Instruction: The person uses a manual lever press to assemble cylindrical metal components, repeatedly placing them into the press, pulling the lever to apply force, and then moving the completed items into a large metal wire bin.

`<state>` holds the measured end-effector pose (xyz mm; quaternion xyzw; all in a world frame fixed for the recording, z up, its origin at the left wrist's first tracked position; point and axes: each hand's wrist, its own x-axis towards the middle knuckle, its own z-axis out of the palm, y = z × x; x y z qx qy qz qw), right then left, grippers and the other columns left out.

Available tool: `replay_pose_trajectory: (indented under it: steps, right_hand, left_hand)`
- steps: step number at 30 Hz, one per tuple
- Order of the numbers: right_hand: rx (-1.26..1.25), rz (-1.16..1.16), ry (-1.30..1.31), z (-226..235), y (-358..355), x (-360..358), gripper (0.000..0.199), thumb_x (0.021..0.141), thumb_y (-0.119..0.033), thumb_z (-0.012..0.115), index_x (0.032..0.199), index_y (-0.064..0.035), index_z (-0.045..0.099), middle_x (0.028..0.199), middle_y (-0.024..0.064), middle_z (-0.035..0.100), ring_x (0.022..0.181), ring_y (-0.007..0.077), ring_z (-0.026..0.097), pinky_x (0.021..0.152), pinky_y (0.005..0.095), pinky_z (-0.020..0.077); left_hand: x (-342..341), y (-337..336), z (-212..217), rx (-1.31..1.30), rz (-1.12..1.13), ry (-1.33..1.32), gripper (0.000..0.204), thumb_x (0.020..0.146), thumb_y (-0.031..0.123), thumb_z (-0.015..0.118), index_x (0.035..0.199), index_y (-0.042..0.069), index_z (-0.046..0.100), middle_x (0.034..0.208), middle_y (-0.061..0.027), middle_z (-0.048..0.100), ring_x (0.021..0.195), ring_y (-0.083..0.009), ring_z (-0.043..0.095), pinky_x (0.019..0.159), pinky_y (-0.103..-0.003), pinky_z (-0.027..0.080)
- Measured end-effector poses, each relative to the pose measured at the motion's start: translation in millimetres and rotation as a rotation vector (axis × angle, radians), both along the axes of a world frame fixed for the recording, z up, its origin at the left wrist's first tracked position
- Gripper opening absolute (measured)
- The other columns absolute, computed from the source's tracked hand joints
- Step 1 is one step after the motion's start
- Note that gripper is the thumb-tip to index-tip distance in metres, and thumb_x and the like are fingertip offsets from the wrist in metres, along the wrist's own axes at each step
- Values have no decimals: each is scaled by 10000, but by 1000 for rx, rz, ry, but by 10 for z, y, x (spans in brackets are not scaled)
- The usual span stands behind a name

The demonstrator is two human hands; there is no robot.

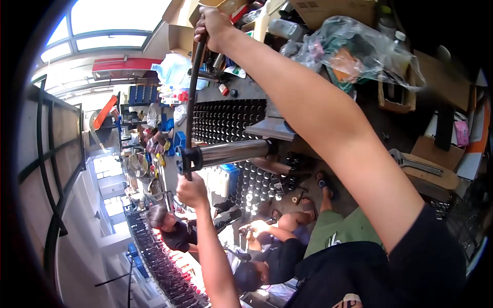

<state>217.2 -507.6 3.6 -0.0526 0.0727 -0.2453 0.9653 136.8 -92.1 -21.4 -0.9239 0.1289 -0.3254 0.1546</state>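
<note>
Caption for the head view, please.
Both hands, left hand and right hand, grip a long dark bar through a metal cylinder.

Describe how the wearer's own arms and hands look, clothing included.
Both hands, the left hand and the right hand, are bare: no gloves, rings or watch visible. The forearms are uncovered. A short black sleeve covers the right upper arm; the left sleeve is out of view.

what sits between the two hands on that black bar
In the head view, the black bar runs bare from the right hand down to the black clamp on the steel tube, just above the left hand.
</note>
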Motion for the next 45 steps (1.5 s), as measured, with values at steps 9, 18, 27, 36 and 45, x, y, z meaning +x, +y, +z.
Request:
replay_pose_trajectory:
  steps: [9, 18, 27, 36, 45]
  right_hand:
    - [167, -235, -152, -435, 210, -2364, 388, 976, -258, 541, 657, -169, 340, 600, -8, 343, 593, 204, 447, 714, 458, 454]
    - [-138, -545, -303, -260, 759, -3013, 318, 934, -251, 530, 645, -169, 428, 582, -11, 397, 553, 166, 425, 648, 405, 434]
    - [-166, -637, -103, 294, 2493, -3883, 474, 949, -176, 524, 557, -173, 258, 537, -18, 272, 574, 148, 341, 796, 357, 421]
    - [-1188, 422, 847, 220, 1816, -4530, 384, 962, -146, 618, 1301, 35, 594, 1155, 114, 688, 972, 199, 678, 882, 356, 540]
    - [-1436, 1068, 733, -389, 1451, -4368, 323, 928, -356, 701, 860, -63, 583, 580, -7, 543, 479, 96, 480, 445, 268, 357]
  left_hand:
    - [1006, 16, 292, -45, -746, -67, 407, 843, 487, 681, 746, 116, 547, 674, -83, 555, 586, -356, 594, 506, -430, 421]
    - [1352, -218, 42, -220, -1145, -92, 202, 701, 214, 682, 875, 121, 636, 776, -145, 658, 708, -409, 649, 608, -466, 514]
    - [1537, -476, -48, -417, -1213, 67, 324, 824, 234, 657, 996, -14, 542, 937, -196, 589, 960, -424, 586, 931, -491, 451]
    - [-160, -333, -422, -1353, -1008, 861, 859, 729, 237, 900, 1358, -21, 376, 1183, -142, 556, 1057, -244, 600, 898, -404, 528]
    - [-296, -659, -514, -1603, -923, 676, 659, 653, 208, 840, 1236, 64, 571, 1009, -201, 695, 930, -348, 692, 835, -441, 540]
